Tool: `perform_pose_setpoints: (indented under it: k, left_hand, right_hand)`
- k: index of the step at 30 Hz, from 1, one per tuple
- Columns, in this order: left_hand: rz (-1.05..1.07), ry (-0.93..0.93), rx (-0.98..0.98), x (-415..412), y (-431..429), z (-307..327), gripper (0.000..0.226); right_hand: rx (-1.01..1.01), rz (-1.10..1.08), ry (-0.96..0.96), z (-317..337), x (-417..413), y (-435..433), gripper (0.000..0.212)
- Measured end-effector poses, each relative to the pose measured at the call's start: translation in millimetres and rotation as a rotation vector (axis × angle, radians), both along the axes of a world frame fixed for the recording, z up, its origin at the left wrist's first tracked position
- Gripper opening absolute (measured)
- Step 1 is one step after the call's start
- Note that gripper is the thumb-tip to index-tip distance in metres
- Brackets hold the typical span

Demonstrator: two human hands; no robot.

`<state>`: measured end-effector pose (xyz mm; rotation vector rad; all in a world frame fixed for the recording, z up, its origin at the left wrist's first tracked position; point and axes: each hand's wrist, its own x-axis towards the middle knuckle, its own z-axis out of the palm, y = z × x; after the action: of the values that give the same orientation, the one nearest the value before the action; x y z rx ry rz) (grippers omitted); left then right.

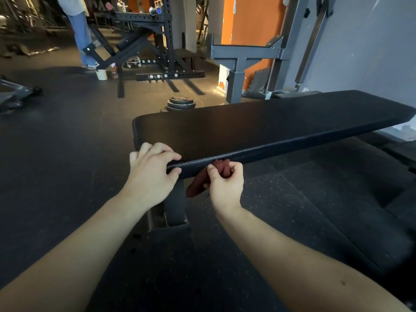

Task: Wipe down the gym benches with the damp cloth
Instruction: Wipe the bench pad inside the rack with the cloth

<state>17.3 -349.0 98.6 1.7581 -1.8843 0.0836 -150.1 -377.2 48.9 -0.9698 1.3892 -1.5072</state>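
Fingers [157, 152] of the left hand [153, 170] curl over the near corner of the bench [270, 122]. They lie on the black padded top while the thumb presses against the pad's side edge, so the hand grips the corner between them.

Just beside it, the right hand [225, 185] has its fingers curled tight round a reddish-brown cloth [195, 186]. The thumb pinches the cloth from the front. The bunched top of the cloth touches the lower rim of the pad's near side, and a loose end hangs down below the hand, in front of the bench's dark metal leg [175, 206]. How much of the cloth reaches under the pad cannot be told. Both bare forearms run back to the lower corners of the view.

The bench pad is long and flat and stretches away to the right, with its far end near a grey wall [371, 52]. Dark speckled rubber floor [67, 154] lies all around. Just behind the bench's left end sits a small stack of weight plates [181, 104]. Further back stands a grey steel frame [247, 55] against an orange wall [254, 23]. To the left of it is a black rack [166, 41], with a white cup [101, 74] and a spray bottle [114, 71] on the floor beside it. A person's legs [82, 37] in blue jeans stand close behind those.
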Motion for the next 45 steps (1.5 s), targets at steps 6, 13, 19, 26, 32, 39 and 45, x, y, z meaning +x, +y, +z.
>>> perform_pose_setpoints:
  k: [6, 13, 19, 26, 32, 39, 45]
  left_hand:
    - [-0.072, 0.055, -0.013, -2, 8, 8, 0.022]
    - [-0.174, 0.165, 0.272, -25, 20, 20, 0.042]
    - [-0.162, 0.391, 0.467, -20, 19, 22, 0.051]
    - [-0.159, 0.489, 0.51, -18, 20, 33, 0.047]
    - [-0.241, 0.478, 0.651, -22, 25, 47, 0.035]
    - [-0.281, 0.455, 0.706, -22, 23, 50, 0.026]
    - [-0.306, 0.407, 0.728, -17, 24, 53, 0.02]
  right_hand:
    - [0.149, 0.181, -0.288, 19, -23, 10, 0.023]
    - [0.125, 0.491, -0.365, 27, -44, 17, 0.014]
    - [0.098, 0.62, -0.476, 21, -47, 11, 0.051]
    - [0.051, 0.896, -0.561, 19, -49, 8, 0.069]
    - [0.09, 0.964, -0.659, 25, -60, 13, 0.049]
    - [0.103, 1.058, -0.624, 28, -71, 20, 0.041]
    - [0.085, 1.075, -0.557, 22, -77, 20, 0.029]
